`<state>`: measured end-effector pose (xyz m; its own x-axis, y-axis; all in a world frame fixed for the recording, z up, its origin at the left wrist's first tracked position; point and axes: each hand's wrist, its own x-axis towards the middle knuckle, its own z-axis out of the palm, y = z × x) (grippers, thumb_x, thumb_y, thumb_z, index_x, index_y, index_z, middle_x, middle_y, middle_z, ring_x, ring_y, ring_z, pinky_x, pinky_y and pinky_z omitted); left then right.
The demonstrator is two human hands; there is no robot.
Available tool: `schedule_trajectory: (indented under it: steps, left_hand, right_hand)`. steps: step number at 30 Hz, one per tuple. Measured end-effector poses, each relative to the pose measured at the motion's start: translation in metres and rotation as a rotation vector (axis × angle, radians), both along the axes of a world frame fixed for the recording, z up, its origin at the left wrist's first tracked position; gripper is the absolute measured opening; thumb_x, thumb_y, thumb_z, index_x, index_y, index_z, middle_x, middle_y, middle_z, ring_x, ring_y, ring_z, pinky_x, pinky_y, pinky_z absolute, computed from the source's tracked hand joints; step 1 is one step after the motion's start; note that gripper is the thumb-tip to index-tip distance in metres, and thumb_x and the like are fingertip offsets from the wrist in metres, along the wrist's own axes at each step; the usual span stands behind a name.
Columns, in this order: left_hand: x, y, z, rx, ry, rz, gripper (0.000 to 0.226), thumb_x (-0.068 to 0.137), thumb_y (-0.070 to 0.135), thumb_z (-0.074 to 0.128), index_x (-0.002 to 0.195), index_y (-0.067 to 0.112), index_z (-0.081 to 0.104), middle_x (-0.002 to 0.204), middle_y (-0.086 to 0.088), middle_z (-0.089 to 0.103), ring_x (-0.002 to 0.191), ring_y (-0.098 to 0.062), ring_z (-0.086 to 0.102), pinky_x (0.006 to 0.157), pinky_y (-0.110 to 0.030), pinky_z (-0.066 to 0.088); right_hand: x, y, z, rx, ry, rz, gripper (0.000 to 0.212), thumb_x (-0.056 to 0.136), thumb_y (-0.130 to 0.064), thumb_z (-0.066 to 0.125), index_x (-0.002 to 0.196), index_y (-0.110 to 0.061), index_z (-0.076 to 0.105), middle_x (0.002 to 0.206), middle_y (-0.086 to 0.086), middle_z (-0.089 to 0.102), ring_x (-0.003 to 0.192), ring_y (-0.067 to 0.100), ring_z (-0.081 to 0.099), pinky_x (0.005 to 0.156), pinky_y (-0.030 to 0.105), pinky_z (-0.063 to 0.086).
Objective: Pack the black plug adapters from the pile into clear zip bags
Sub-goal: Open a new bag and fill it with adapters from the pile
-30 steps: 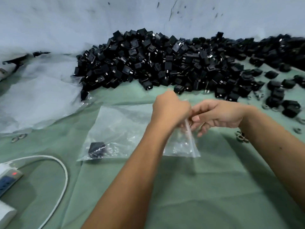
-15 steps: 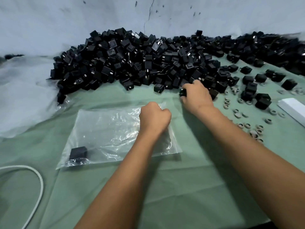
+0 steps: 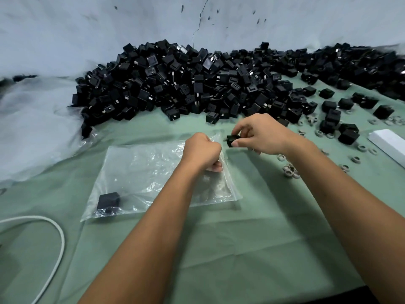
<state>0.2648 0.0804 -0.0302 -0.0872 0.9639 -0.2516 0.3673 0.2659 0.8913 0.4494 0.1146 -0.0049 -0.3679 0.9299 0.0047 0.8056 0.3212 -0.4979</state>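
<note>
A clear zip bag (image 3: 149, 172) lies flat on the green cloth with one black adapter (image 3: 108, 201) inside near its lower left corner. My left hand (image 3: 201, 151) grips the bag's right edge, at its mouth. Just to the right, my right hand (image 3: 262, 133) pinches a black plug adapter (image 3: 232, 140) between thumb and fingers, close to the bag's opening. A big pile of black adapters (image 3: 197, 84) stretches along the wall behind.
Several loose adapters (image 3: 348, 133) and small grey rings (image 3: 290, 171) lie scattered at the right. A white box (image 3: 389, 142) sits at the right edge. Crumpled clear plastic (image 3: 32, 128) lies at the left, a white cable (image 3: 54, 233) at the lower left.
My right hand left the bag, reached to the pile's edge, took an adapter and brought it back beside the bag's mouth. My left hand kept hold of the bag.
</note>
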Motion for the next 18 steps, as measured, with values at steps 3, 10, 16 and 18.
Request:
schedule_trajectory:
  steps: [3, 10, 16, 18]
  left_hand:
    - [-0.002, -0.005, 0.008, 0.081, 0.1, 0.009, 0.009, 0.076, 0.003, 0.046, 0.077, 0.005, 0.055, 0.065, -0.018, 0.064, 0.044, -0.028, 0.061, 0.059, -0.047, 0.063]
    - [-0.008, -0.008, 0.034, 0.126, 0.235, 0.0, 0.02, 0.072, 0.009, 0.046, 0.082, 0.004, 0.061, 0.068, -0.013, 0.07, 0.047, -0.022, 0.068, 0.057, -0.035, 0.061]
    - [-0.007, -0.015, 0.041, 0.124, 0.32, -0.069, 0.023, 0.071, 0.007, 0.044, 0.085, 0.002, 0.061, 0.072, -0.017, 0.07, 0.054, -0.027, 0.071, 0.061, -0.045, 0.065]
    - [-0.006, -0.018, 0.046, 0.118, 0.313, -0.089, 0.024, 0.069, 0.007, 0.044, 0.085, 0.002, 0.061, 0.073, -0.017, 0.07, 0.06, -0.03, 0.073, 0.064, -0.048, 0.065]
  right_hand:
    - [-0.005, -0.016, 0.006, -0.139, 0.191, 0.117, 0.004, 0.091, -0.015, 0.078, 0.088, -0.015, 0.075, 0.056, 0.0, 0.065, 0.045, 0.013, 0.056, 0.045, 0.028, 0.049]
    - [-0.018, -0.024, -0.001, -0.194, 0.157, 0.133, 0.025, 0.083, -0.028, 0.087, 0.1, -0.02, 0.07, 0.07, -0.002, 0.061, 0.053, 0.015, 0.057, 0.044, 0.026, 0.046]
    - [-0.025, -0.033, -0.006, -0.337, 0.073, 0.276, 0.023, 0.082, -0.017, 0.086, 0.095, -0.027, 0.07, 0.076, -0.003, 0.071, 0.06, 0.026, 0.07, 0.053, 0.038, 0.059]
    - [-0.03, -0.033, -0.007, -0.35, 0.098, 0.261, 0.024, 0.083, -0.015, 0.085, 0.102, -0.012, 0.07, 0.077, 0.005, 0.076, 0.063, 0.028, 0.074, 0.064, 0.045, 0.063]
